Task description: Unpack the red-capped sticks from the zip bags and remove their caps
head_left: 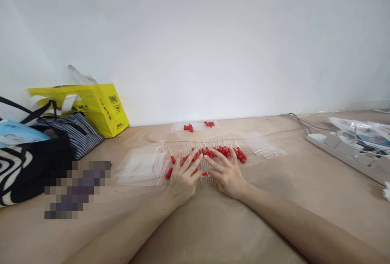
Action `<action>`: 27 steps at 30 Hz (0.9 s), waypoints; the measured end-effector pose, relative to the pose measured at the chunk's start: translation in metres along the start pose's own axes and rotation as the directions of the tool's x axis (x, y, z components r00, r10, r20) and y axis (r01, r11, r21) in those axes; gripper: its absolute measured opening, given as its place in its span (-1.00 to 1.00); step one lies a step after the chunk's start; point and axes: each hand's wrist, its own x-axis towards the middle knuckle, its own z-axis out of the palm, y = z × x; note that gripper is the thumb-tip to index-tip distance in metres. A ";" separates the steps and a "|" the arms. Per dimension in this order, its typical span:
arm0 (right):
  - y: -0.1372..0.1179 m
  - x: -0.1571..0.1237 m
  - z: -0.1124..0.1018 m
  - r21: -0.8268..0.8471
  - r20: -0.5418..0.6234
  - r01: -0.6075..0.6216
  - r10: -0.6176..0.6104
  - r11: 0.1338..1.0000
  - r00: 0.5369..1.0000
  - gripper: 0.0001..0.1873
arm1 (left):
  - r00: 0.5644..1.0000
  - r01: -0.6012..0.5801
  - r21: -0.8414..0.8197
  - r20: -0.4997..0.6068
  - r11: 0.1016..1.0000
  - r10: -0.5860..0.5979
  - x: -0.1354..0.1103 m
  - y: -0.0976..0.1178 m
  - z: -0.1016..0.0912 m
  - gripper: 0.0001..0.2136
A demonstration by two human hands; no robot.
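Note:
Many droppers with red rubber bulbs point(224, 150) and thin clear tubes lie in a row on the brown tabletop. My left hand point(183, 176) rests over the left part of the row with its fingers spread. Beside it, my right hand point(228, 174) lies palm down over the middle, fingers apart and index fingertips of both hands close together. Both hands touch the droppers, and they cover part of them. Clear zip bags point(138, 165) are stacked to the left, and more zip bags point(264, 144) lie to the right. Behind, red-bulbed droppers point(189, 128) lie on clear bags near the wall.
At the left stand a yellow shopping bag point(114, 113), a striped pouch point(87, 136) and a black-and-white bag point(33, 170). A blurred-out item point(77, 191) lies before them. On the right are a white power strip point(344, 152), grey cables point(300, 122) and plastic packaging point(365, 132).

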 end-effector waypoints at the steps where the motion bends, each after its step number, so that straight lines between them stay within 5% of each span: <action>1: 0.000 0.000 -0.001 0.000 0.001 0.000 0.000 1.000 1.000 -0.84 | 1.000 0.004 0.005 -0.002 1.000 -0.004 0.000 0.000 0.000 -0.80; 14: -0.002 -0.002 -0.005 0.009 0.017 -0.024 0.024 1.000 1.000 -0.84 | 0.999 -0.023 0.021 -0.040 1.000 0.024 -0.001 0.002 0.001 -0.81; 27: 0.000 -0.004 0.000 0.134 -0.017 -0.035 0.037 0.990 0.999 -0.86 | 0.996 -0.038 -0.157 -0.084 0.987 0.025 -0.005 0.000 0.012 -0.76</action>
